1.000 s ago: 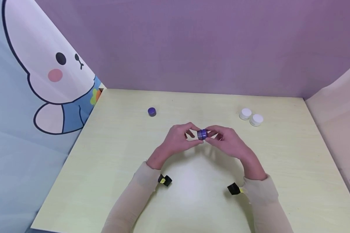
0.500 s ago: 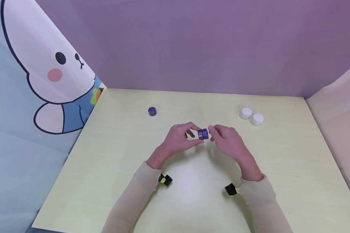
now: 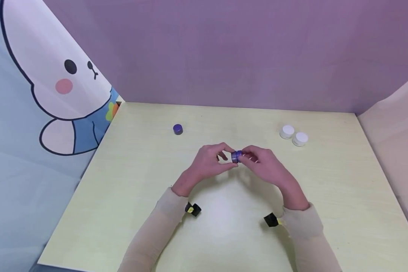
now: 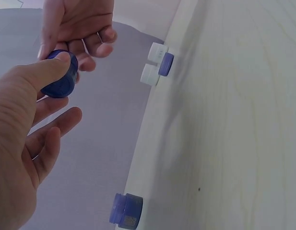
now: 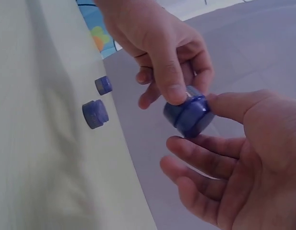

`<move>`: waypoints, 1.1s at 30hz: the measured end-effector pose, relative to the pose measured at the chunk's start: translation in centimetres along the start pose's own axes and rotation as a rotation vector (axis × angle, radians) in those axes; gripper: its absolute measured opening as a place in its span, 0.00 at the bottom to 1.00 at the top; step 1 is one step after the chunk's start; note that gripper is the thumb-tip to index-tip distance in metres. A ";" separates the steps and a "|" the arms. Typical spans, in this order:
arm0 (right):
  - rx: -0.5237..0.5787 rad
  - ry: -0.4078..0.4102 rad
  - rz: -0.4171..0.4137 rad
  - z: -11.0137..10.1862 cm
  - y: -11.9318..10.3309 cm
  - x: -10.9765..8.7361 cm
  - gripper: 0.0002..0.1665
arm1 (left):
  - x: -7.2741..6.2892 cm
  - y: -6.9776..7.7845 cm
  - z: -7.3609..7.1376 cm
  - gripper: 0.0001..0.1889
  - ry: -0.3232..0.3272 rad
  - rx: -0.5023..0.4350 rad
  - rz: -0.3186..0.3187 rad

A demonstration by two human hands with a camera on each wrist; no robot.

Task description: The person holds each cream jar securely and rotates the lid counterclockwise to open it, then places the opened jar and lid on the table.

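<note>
Before me, above the table, my left hand (image 3: 210,160) pinches a small purple screw-top jar (image 3: 234,156) between thumb and fingers. The jar lies on its side, its lid end towards the right. Thumb and fingertips of my right hand (image 3: 266,163) take hold of the lid (image 5: 195,120), which appears seated on the jar. My left thumb covers part of the jar in both wrist views. Low in the left wrist view, another purple jar (image 4: 127,211) stands with its threaded neck bare. Near the white jars there, a purple lid-like piece (image 4: 166,64) shows.
Two white lidded jars (image 3: 293,135) stand close together at the back right of the pale wooden table (image 3: 122,211). A purple round piece (image 3: 178,129) sits at the back left. A purple cloth wall (image 3: 238,56) rises behind the table, with a rabbit-print cloth on the left.
Half a second ago my right fingers had come off the lid and turned; now they grip it again. My left hand keeps its hold on the jar, almost unmoved.
</note>
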State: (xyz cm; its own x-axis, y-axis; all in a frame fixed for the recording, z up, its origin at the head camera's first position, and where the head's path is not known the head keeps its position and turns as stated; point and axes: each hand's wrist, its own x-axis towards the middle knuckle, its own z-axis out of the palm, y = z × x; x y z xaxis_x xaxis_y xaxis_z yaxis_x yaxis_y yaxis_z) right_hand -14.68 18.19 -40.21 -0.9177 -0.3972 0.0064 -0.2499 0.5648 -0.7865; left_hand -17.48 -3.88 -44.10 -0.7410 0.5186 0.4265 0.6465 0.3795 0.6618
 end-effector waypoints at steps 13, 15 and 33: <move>0.047 0.008 -0.098 -0.2 -0.1 0.0 0.24 | 0.1 0.0 -0.2 0.18 -0.011 0.005 -0.010; 0.053 -0.002 -0.089 -0.3 0.0 0.0 0.29 | 0.1 0.0 -0.2 0.18 -0.007 0.004 -0.009; -0.057 0.061 0.126 0.0 -0.2 -0.1 0.34 | -0.1 0.3 -0.4 0.18 0.007 0.002 0.001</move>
State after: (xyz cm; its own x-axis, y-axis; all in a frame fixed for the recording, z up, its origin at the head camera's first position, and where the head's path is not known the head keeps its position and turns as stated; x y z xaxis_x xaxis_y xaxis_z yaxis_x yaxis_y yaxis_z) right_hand -14.53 18.12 -40.12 -0.9596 -0.2767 -0.0516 -0.1469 0.6485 -0.7469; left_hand -17.32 -4.16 -43.71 -0.7418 0.5136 0.4312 0.6473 0.3805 0.6604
